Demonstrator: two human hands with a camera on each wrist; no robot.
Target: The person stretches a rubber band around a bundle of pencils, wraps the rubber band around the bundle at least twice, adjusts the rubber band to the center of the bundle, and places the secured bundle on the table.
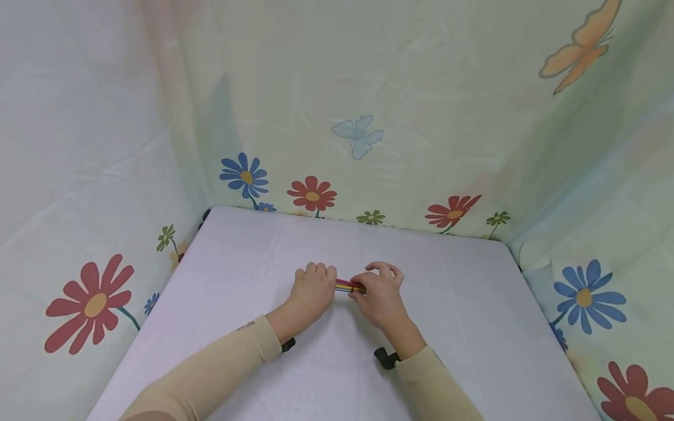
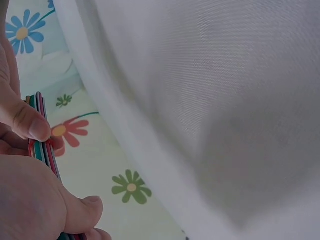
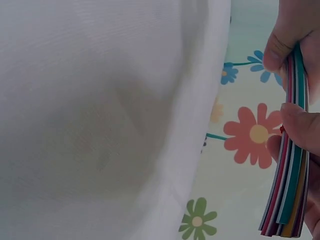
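A bundle of thin coloured sticks (image 1: 350,286) lies between both hands just above the white table (image 1: 247,245). My left hand (image 1: 314,287) grips its left end, fingers curled over it. My right hand (image 1: 380,287) pinches the right end with thumb and fingers. In the left wrist view the sticks (image 2: 42,145) show red, green and pink edges between thumb and fingers (image 2: 30,122). The right wrist view shows the sticks (image 3: 290,185) fanned slightly at their end, teal, red, yellow and grey, held by the fingers (image 3: 300,127).
A white cloth covers the table. Pale curtains printed with flowers (image 1: 312,193) and butterflies (image 1: 359,135) close in the back and both sides. Black wrist mounts (image 1: 386,357) sit under both sleeves.
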